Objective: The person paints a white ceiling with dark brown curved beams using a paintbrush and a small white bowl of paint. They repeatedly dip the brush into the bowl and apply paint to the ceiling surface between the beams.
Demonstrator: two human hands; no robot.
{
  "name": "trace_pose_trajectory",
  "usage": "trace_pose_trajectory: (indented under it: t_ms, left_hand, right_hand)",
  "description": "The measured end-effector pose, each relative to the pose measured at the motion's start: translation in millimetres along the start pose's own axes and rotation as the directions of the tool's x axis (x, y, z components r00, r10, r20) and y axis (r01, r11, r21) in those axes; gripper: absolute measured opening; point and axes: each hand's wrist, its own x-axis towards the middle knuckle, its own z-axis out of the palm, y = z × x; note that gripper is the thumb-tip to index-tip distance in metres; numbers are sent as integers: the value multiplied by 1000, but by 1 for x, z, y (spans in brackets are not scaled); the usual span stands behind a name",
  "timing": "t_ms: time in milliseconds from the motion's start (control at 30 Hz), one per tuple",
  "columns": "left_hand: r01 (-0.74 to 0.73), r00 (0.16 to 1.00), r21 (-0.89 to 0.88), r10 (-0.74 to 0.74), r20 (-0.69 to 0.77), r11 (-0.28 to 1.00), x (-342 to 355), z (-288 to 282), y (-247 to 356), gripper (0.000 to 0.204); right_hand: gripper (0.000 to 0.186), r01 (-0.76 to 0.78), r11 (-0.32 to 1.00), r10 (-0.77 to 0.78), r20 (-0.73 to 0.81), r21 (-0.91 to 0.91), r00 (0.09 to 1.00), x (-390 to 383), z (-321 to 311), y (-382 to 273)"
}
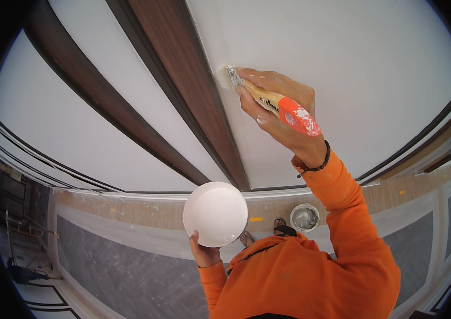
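Observation:
My right hand point(284, 103) is closed round a paintbrush point(270, 100) with a wooden handle, an orange-red end and a paint-smeared metal band. Its pale bristles press against the white wall point(342, 69), right beside the edge of a dark brown wood trim strip point(177, 58). White paint specks show on my fingers. Lower down, my left hand point(204, 254) grips the rim of a round white bowl point(215, 212), with the thumb over the edge. The bowl's inside looks white, with a wet shine near the lower rim; how much paint it holds I cannot tell.
A paint-streaked bucket point(304, 217) with grey-white contents stands on the floor beside my sandalled feet. A curved dark trim point(103, 101) runs along the wall at left. The floor has a wood-coloured border and dark grey panels point(130, 260). Frame-like equipment point(23, 228) stands far left.

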Motion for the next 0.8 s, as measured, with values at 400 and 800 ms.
trace_pose_trajectory:
  t_ms: [400,800]
  left_hand:
    - [-10,999,-85,12,32,996,1,-13,-1,71]
    - [-19,997,-105,28,79,994,1,-5,0,66]
  right_hand:
    - [32,4,998,2,-96,63,995,7,4,7]
    - [35,139,990,-138,-187,-5,973,23,8,7]
